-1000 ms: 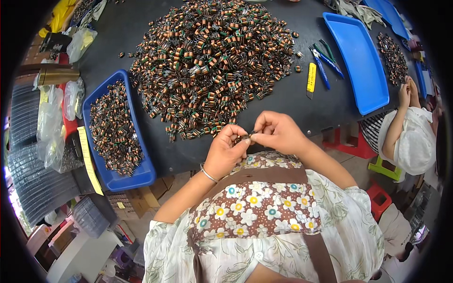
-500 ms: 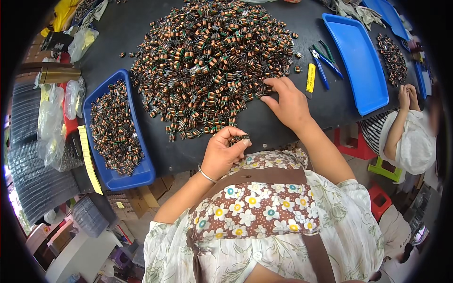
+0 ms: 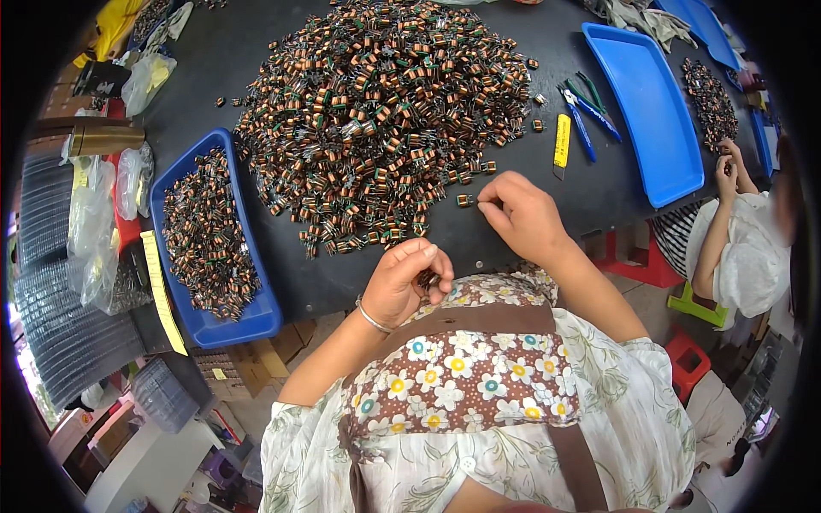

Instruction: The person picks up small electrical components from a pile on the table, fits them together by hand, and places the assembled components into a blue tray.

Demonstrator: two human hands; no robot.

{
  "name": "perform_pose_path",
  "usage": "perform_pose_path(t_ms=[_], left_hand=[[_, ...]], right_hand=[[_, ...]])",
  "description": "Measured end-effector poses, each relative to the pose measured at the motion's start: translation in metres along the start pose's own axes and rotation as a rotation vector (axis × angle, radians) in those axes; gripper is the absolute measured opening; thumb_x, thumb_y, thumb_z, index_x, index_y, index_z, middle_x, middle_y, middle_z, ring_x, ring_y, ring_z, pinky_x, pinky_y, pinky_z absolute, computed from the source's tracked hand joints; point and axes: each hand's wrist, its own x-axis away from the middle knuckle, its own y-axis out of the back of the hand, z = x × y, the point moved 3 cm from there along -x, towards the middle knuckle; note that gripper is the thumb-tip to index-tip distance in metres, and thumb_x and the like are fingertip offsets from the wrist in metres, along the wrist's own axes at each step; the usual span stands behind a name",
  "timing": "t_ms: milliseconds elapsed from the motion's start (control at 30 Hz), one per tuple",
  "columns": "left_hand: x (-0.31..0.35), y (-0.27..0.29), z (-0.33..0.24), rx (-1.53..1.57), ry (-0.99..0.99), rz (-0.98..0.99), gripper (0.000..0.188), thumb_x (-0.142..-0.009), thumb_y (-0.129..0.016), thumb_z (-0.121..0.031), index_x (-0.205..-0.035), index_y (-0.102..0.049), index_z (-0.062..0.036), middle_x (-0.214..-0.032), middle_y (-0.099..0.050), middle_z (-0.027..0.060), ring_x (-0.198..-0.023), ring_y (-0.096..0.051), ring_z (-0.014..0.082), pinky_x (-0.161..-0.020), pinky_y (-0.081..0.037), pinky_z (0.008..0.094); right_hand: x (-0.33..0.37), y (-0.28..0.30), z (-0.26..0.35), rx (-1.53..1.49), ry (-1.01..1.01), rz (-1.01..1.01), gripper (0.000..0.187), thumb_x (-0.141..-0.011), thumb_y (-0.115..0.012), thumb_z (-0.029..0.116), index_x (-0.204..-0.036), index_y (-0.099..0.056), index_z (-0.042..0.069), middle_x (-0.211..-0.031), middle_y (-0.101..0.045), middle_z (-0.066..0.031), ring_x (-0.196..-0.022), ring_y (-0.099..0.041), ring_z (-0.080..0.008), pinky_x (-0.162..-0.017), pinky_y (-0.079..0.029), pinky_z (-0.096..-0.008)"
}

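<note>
A large heap of small copper-wound coils with dark cores, green edges and wire pins lies on the black table. My left hand is at the table's near edge, fingers curled around several coils, mostly hidden in the palm. Just right of the heap's lower edge, my right hand has thumb and fingers pinched together. At its fingertips is a single coil, seemingly gripped by its pins. A deep blue tray to the left holds many more coils.
Right of the heap lie a yellow box cutter, blue-handled cutters and green-handled pliers. A shallow blue tray stands beyond them. At far right, a co-worker's hands are beside a smaller coil pile.
My right hand has drawn back from the heap's edge toward me, its fingers closing into a pinch beside a single coil. My left hand's fingers have curled further over its coils.
</note>
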Motion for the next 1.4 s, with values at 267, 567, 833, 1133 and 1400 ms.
perform_pose_path(t_ms=[267,567,833,1133,1400], left_hand=[[0.007,-0.006,-0.014,-0.067,0.108,-0.114,0.022,-0.094,-0.046,-0.019,-0.1,-0.054,0.0003,-0.071,-0.056,0.0053,-0.057,-0.05,0.0098,-0.043,-0.037,0.0202],[-0.03,-0.054,0.018,-0.165,0.096,-0.146,0.02,-0.088,-0.056,-0.012,-0.106,-0.055,-0.0011,-0.077,-0.06,0.0036,-0.056,-0.052,0.0049,-0.045,-0.04,0.0163],[0.013,0.005,-0.012,-0.272,0.029,-0.19,0.014,-0.086,-0.057,-0.005,-0.1,-0.057,-0.0033,-0.084,-0.064,0.0078,-0.056,-0.051,0.0053,-0.045,-0.04,0.0171],[0.07,0.186,-0.075,-0.386,0.002,-0.254,0.012,-0.087,-0.056,-0.004,-0.099,-0.055,-0.0039,-0.089,-0.064,0.0086,-0.056,-0.05,0.0046,-0.046,-0.04,0.0169],[-0.11,0.357,-0.032,-0.36,-0.047,-0.237,0.014,-0.085,-0.058,-0.006,-0.097,-0.052,-0.0029,-0.084,-0.063,0.0062,-0.055,-0.05,0.0036,-0.043,-0.039,0.016]], right_hand=[[-0.015,-0.012,0.02,0.119,0.079,0.029,0.018,-0.071,-0.068,0.008,-0.087,-0.06,0.008,-0.086,-0.058,-0.0058,-0.076,-0.06,-0.025,-0.062,-0.049,-0.0334],[0.005,0.054,0.016,-0.296,0.263,0.348,0.016,-0.07,-0.068,0.001,-0.084,-0.062,0.006,-0.085,-0.061,-0.0065,-0.069,-0.06,-0.0206,-0.058,-0.048,-0.0286],[-0.03,-0.001,0.004,0.25,0.026,-0.081,0.021,-0.074,-0.066,0.01,-0.094,-0.06,0.007,-0.091,-0.057,-0.0076,-0.078,-0.06,-0.0264,-0.067,-0.049,-0.0352],[-0.059,-0.193,0.087,-0.231,-0.108,0.166,0.015,-0.072,-0.068,0.006,-0.081,-0.056,0.002,-0.067,-0.054,-0.0037,-0.057,-0.053,-0.0102,-0.052,-0.041,-0.0247],[-0.137,-0.35,-0.079,-0.671,-0.286,0.342,0.01,-0.078,-0.065,0.005,-0.085,-0.06,0.0,-0.069,-0.058,0.0011,-0.058,-0.049,-0.0012,-0.051,-0.038,-0.0179]])
